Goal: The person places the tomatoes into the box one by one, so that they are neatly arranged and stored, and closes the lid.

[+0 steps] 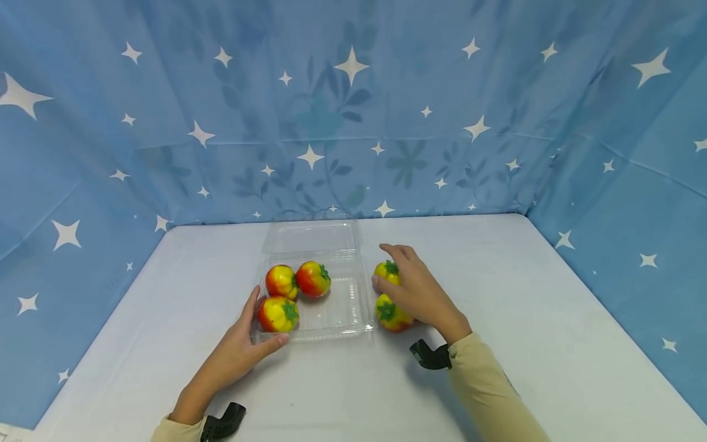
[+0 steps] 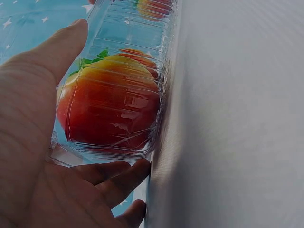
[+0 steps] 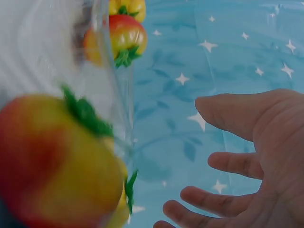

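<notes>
A clear plastic clamshell container [image 1: 337,307] lies with its lid [image 1: 315,237] folded back. Inside, on the left, sit three red-and-yellow fruits with green leafy tops: a front one [image 1: 278,314], a back one [image 1: 282,282] and another beside it [image 1: 313,279]. My left hand [image 1: 237,353] rests at the container's front left corner, thumb by the front wall, fingers along the left side. Fingers spread, my right hand [image 1: 417,291] hovers over two similar fruits right of the container, a farther one [image 1: 387,272] and a nearer one [image 1: 393,313]. Nothing is in its grasp in the right wrist view.
A white table [image 1: 552,344] carries everything. Blue star-patterned cloth [image 1: 353,123] hangs behind it and at both sides. Black wrist mounts [image 1: 431,355] sit on both forearms.
</notes>
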A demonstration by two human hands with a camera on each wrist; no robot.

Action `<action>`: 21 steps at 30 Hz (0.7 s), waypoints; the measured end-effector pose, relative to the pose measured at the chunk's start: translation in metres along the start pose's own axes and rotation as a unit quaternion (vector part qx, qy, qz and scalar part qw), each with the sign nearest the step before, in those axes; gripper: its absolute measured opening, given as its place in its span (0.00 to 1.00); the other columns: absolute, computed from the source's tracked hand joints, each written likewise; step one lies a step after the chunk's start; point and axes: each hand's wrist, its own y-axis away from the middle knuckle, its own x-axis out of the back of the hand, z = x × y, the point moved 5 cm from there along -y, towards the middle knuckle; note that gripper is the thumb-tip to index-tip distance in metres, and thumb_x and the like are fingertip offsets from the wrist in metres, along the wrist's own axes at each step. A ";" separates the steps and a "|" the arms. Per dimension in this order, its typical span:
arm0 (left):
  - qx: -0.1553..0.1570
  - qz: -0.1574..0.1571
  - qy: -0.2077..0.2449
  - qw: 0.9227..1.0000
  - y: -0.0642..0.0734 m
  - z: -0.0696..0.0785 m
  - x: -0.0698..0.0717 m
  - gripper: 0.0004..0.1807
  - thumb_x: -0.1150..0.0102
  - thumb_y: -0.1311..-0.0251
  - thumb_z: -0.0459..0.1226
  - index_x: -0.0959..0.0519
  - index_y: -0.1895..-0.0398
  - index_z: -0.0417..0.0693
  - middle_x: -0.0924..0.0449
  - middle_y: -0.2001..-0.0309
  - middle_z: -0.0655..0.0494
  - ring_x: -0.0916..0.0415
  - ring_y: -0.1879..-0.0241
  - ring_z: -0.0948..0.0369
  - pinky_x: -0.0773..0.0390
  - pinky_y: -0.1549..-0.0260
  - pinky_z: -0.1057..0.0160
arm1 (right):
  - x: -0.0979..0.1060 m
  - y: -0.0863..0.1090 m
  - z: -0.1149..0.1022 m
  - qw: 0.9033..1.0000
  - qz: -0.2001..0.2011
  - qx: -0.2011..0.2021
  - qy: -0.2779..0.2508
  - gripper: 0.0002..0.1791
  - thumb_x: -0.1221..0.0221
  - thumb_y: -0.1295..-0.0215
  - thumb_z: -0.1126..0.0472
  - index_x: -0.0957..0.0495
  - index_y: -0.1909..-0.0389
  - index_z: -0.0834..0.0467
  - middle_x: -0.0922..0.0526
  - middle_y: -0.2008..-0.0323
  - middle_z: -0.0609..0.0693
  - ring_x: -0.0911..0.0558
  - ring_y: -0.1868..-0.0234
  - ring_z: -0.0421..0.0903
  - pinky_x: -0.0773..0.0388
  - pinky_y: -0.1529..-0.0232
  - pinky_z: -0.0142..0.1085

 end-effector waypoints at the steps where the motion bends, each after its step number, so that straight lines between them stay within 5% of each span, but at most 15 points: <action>1: -0.001 0.000 0.002 1.000 0.000 0.000 0.000 0.63 0.30 0.31 0.54 0.67 0.11 0.48 0.55 0.15 0.34 0.56 0.18 0.35 0.53 0.25 0.30 | 0.002 0.001 0.003 1.000 0.001 -0.004 0.002 0.38 0.36 0.23 0.52 0.36 0.19 0.60 0.35 0.24 0.65 0.29 0.28 0.65 0.33 0.27 0.63; 14: -0.001 -0.001 0.000 1.000 0.000 0.001 0.002 0.64 0.30 0.31 0.55 0.67 0.11 0.49 0.56 0.15 0.34 0.56 0.18 0.35 0.52 0.25 0.29 | 0.034 0.023 0.048 0.996 0.002 -0.072 0.042 0.38 0.38 0.21 0.49 0.37 0.20 0.63 0.35 0.26 0.70 0.32 0.28 0.70 0.34 0.30 0.70; 21: 0.006 -0.003 0.002 1.000 0.001 -0.001 0.000 0.64 0.30 0.31 0.55 0.67 0.11 0.50 0.55 0.15 0.35 0.56 0.18 0.35 0.53 0.25 0.30 | 0.034 0.025 0.066 0.993 -0.029 -0.102 0.050 0.38 0.39 0.22 0.43 0.33 0.23 0.64 0.29 0.33 0.72 0.24 0.38 0.67 0.22 0.39 0.65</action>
